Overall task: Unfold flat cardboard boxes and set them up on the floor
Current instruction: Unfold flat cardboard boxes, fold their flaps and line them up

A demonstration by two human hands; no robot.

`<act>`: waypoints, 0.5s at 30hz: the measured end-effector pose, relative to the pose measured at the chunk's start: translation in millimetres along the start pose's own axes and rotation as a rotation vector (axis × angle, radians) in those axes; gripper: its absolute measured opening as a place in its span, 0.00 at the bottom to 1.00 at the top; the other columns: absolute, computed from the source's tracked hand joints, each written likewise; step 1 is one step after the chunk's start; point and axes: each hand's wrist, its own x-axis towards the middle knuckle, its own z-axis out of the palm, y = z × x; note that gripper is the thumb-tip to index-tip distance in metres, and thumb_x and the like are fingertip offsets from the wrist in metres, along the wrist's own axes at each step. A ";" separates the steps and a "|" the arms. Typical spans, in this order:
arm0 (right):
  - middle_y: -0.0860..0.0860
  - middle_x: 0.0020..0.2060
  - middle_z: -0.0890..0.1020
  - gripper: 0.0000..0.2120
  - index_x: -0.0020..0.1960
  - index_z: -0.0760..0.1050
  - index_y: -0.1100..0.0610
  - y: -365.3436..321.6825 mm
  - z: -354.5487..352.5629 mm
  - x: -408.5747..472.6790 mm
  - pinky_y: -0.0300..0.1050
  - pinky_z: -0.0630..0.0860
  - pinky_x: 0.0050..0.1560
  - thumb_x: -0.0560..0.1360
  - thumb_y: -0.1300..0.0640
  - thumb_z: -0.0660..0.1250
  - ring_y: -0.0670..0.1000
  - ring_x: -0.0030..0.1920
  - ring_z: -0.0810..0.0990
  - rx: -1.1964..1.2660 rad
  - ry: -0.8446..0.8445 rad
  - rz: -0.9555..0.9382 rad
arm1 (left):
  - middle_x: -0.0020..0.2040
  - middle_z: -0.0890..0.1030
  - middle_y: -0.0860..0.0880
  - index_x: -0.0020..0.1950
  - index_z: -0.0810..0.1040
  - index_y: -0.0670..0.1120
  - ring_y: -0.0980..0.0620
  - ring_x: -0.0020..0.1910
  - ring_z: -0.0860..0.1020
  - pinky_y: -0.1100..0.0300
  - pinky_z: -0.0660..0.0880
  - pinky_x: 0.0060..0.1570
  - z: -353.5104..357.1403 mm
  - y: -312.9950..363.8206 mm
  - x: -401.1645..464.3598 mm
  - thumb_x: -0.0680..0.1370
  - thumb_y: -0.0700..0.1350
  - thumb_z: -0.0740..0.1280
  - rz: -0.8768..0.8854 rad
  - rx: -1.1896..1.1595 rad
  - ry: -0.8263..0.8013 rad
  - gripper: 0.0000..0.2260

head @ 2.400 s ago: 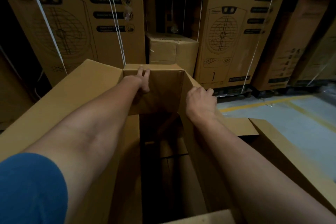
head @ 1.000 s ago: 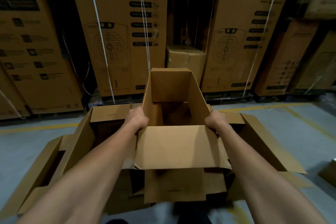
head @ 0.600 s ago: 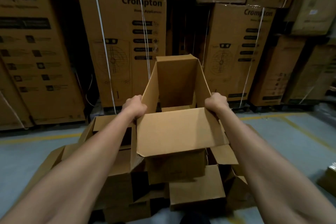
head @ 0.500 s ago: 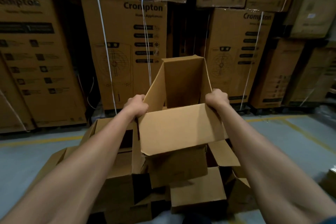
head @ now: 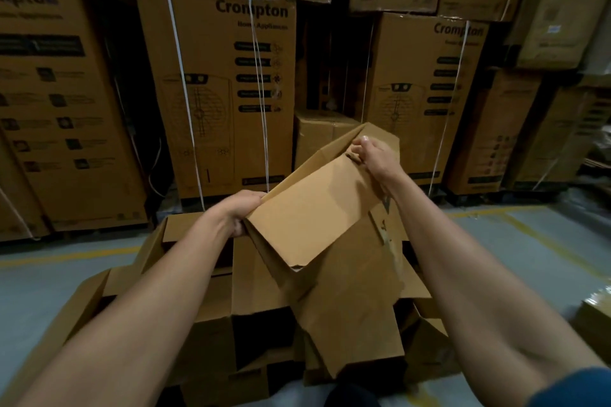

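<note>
Head view showed a plain cardboard box (head: 317, 218) held tilted in the air above a heap of opened boxes (head: 205, 324) on the grey floor (head: 39, 291). The left hand (head: 243, 210) had its grip clamped on the box's lower left corner, fingers curled round the edge. The right hand (head: 375, 155) pinched the raised upper right corner. Behind stood tall printed cartons (head: 215, 86) bound with white straps.

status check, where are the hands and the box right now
Left hand grips box's lower-left corner, right hand pinches its upper edge. Cardboard box held tilted in the air. Opened boxes piled on the floor directly below.
</note>
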 end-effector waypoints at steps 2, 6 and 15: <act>0.49 0.62 0.81 0.19 0.68 0.77 0.50 -4.3 4.5 -6.6 0.52 0.74 0.63 0.87 0.44 0.53 0.52 0.64 0.78 -0.001 0.044 -0.070 | 0.45 0.83 0.43 0.60 0.85 0.43 0.50 0.36 0.83 0.60 0.77 0.26 2.2 -5.3 2.1 0.83 0.43 0.69 -0.042 -0.094 -0.016 0.08; 0.55 0.77 0.71 0.22 0.80 0.64 0.51 -15.5 26.9 -12.3 0.56 0.68 0.73 0.88 0.46 0.54 0.57 0.75 0.70 -0.055 0.071 -0.121 | 0.40 0.83 0.45 0.50 0.83 0.42 0.48 0.38 0.82 0.54 0.82 0.34 11.0 -5.5 3.6 0.84 0.43 0.68 -0.090 -0.313 -0.053 0.07; 0.52 0.58 0.79 0.07 0.61 0.76 0.54 -30.5 62.5 -59.4 0.42 0.77 0.52 0.84 0.54 0.64 0.50 0.56 0.79 -0.135 0.249 -0.090 | 0.38 0.84 0.42 0.50 0.79 0.40 0.44 0.36 0.86 0.49 0.84 0.34 30.9 5.5 -6.3 0.87 0.42 0.58 -0.115 -0.557 -0.029 0.12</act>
